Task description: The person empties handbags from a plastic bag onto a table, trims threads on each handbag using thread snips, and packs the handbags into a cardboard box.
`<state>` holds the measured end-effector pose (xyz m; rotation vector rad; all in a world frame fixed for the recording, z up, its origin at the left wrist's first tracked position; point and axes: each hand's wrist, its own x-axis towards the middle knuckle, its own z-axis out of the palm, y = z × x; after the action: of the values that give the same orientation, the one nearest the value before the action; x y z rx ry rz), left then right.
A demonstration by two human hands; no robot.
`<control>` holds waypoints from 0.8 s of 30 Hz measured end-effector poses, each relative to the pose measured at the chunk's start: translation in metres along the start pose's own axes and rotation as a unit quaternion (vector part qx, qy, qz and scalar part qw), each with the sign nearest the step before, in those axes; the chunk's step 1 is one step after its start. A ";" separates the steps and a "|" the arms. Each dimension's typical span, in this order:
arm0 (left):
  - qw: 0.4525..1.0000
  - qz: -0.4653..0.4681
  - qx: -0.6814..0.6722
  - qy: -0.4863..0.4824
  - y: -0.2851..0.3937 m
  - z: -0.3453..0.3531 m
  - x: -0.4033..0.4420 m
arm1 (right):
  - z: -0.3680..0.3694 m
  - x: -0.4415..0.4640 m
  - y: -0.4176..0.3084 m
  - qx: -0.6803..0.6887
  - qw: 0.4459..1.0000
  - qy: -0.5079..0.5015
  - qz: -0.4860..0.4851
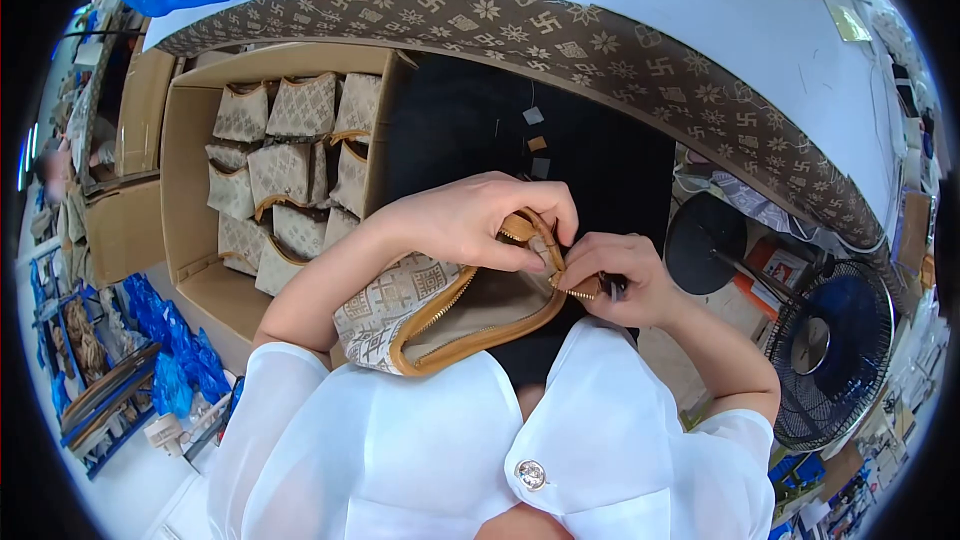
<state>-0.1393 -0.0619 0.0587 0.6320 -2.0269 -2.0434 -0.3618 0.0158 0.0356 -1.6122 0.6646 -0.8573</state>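
A patterned beige pouch [400, 302] with tan trim lies against my front, its zipper open and its pale lining showing. My left hand [470, 225] pinches the trim at the pouch's upper right end, thumb and fingers on either side of the edge. Close by on the right, my right hand [618, 275] is closed at the same corner, beside the zipper's gold teeth. A small dark object shows by its fingers, too hidden to name.
A cardboard box [185, 195] holding several similar pouches stands at the left. A white table [700, 20] with a patterned edge spans the top. At the right are a black fan [835, 355] and a round black seat [703, 240]. Blue plastic [172, 385] lies lower left.
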 end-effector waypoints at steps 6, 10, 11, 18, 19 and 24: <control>0.990 0.065 0.121 0.016 -0.004 0.006 -0.007 | 0.010 -0.012 0.015 0.113 0.989 0.042 0.086; 0.980 0.082 0.164 0.071 -0.002 0.013 -0.008 | 0.014 -0.013 0.019 0.125 0.987 0.064 0.083; 0.980 0.083 0.167 0.073 -0.003 0.013 -0.008 | 0.014 -0.012 0.019 0.124 0.987 0.062 0.079; 0.986 0.077 0.122 0.081 -0.004 0.010 -0.009 | 0.000 -0.008 0.008 0.077 0.995 0.022 0.065; 0.988 0.072 0.108 0.089 -0.005 0.011 -0.010 | -0.002 -0.005 0.005 0.052 0.998 0.014 0.042; 0.990 0.042 0.089 0.101 -0.006 0.010 -0.012 | -0.029 0.011 -0.025 -0.146 0.987 0.004 0.062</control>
<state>-0.1321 -0.0477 0.0547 0.7390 -2.0919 -1.6894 -0.3797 -0.0045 0.0655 -1.8068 0.9204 -0.6983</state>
